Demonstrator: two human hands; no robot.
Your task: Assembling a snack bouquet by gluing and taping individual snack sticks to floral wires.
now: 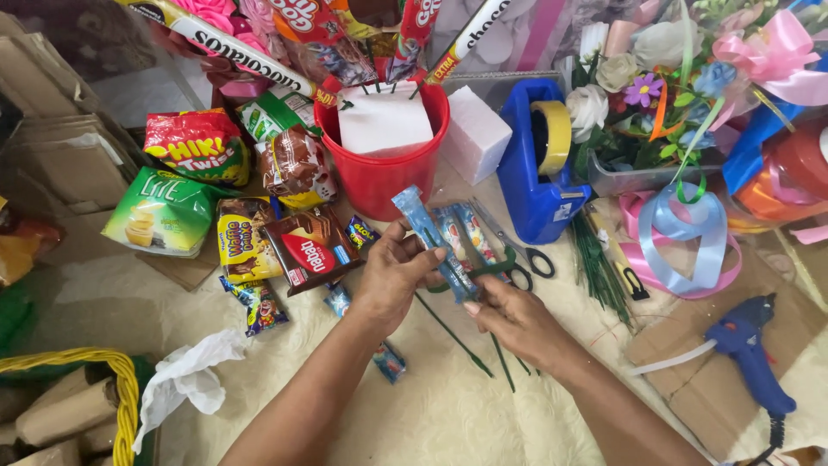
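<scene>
A cream patterned cloth [448, 414] covers the work surface under even, bright light. Flattened brown cardboard [60, 147] lies at the left. A yellow basket rim [121, 380] sits in the lower left corner.

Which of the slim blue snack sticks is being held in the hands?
The leftmost blue stick, gripped by the left hand and right hand; the others lie on the table.

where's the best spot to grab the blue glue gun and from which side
Grip the blue glue gun by its handle, the long part slanting down toward the lower right where the cord leaves. It lies flat on cardboard with open space around that end. Come from above on the right; that probably suits the right hand, and avoids the white glue stick jutting left.
</scene>
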